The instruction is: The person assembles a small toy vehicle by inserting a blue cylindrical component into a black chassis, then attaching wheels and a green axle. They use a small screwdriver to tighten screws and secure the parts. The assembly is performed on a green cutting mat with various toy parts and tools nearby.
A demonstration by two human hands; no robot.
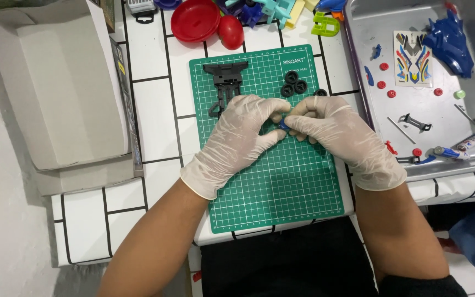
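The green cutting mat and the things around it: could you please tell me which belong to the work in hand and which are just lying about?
In use:
- left hand and right hand, pinching a small blue part
- black chassis
- black tyres
- green cutting mat

Lying about:
- cardboard box
- red bowl
- metal tray with sticker sheet

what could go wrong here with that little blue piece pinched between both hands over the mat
The small blue part is pinched between the fingertips of the left hand and right hand; in gloves, it could slip and bounce off the green cutting mat.

The black tyres lie loose just beyond the hands, so a knuckle may knock them away.

The black chassis sits close to the left hand and could be nudged.
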